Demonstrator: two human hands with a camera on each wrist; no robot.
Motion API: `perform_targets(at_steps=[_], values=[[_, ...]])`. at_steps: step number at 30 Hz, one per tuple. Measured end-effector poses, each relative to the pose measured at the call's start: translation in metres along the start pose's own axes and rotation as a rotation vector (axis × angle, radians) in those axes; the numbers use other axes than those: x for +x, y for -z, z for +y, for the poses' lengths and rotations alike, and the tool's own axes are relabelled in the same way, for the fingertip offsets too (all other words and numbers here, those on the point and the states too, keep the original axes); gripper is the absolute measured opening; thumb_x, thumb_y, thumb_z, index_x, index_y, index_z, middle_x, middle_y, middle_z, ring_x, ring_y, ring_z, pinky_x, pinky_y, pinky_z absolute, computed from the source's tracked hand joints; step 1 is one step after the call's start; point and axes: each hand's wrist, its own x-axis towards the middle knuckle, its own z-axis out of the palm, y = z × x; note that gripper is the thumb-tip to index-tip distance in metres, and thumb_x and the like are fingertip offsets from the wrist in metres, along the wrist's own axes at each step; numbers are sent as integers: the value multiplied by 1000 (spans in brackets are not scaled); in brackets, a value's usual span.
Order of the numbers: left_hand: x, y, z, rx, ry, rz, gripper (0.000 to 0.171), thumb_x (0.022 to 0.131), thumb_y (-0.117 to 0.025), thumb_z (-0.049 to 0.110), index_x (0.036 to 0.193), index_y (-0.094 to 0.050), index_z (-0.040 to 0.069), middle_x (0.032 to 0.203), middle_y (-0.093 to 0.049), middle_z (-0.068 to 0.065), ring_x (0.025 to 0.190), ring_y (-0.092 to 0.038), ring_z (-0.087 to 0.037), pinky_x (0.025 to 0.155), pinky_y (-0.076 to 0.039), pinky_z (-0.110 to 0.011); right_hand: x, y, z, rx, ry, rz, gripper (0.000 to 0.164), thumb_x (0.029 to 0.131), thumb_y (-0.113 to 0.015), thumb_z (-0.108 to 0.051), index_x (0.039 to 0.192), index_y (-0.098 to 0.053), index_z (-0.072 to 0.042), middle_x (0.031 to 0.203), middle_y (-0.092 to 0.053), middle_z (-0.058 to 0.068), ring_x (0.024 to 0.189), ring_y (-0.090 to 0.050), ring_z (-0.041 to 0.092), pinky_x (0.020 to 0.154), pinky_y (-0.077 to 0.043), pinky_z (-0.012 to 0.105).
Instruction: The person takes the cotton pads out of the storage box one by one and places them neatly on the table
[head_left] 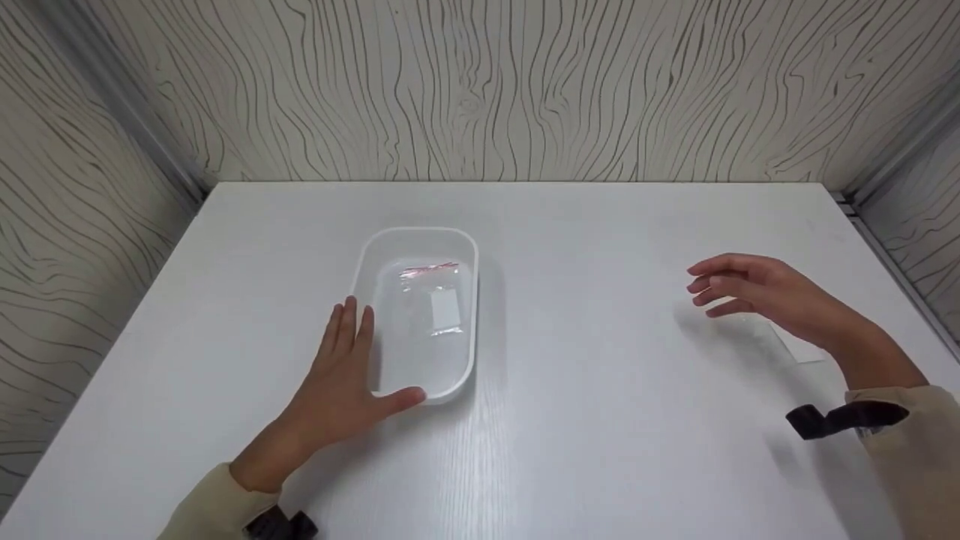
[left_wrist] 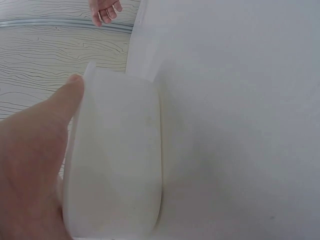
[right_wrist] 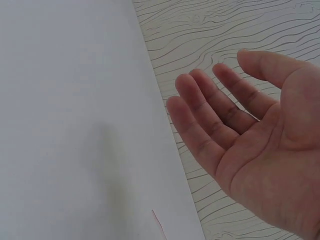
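Observation:
A white rounded plastic box (head_left: 475, 300) stands on the table at left of centre in the head view. Inside it lies a clear zip bag (head_left: 416, 300) with a red strip and a white label. My left hand (head_left: 334, 390) is at the box's near left corner, fingers straight along its side and thumb at the near rim. In the left wrist view, the box's outer wall (left_wrist: 115, 155) is beside the thumb. Well to the right, my right hand (head_left: 772, 296) hovers with loosely bent fingers, holding nothing. Beneath it is a second clear bag with a white label (head_left: 799, 349), partly hidden.
The white table (head_left: 585, 420) extends between and around the hands. Wood-grain patterned panels (head_left: 480, 90) rise behind it and at both sides. Each wrist wears a black camera mount (head_left: 847, 418). A thin red line (right_wrist: 159, 223) shows at the bottom of the right wrist view.

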Motion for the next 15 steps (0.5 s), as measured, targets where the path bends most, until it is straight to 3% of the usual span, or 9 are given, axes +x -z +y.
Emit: perform_targets(at_steps=[7,15], values=[[0,1,2,5,-12,4,128,79,-66,78,161,-10,-3,169,7,-22,155,10,-40,121,-16,-59,3,-3,-2,23,1,-2,35,108,-51,-17,138,-54,2,123,-67,10,111,-68,21,91,-57,32],[-1,1,2,1,-14,11,129,79,-65,79,161,-11,-3,169,7,-22,155,10,-41,120,-16,-60,8,-7,-5,43,0,-18,35,108,-52,-17,138,-54,2,125,-64,18,112,-68,22,92,-57,33]])
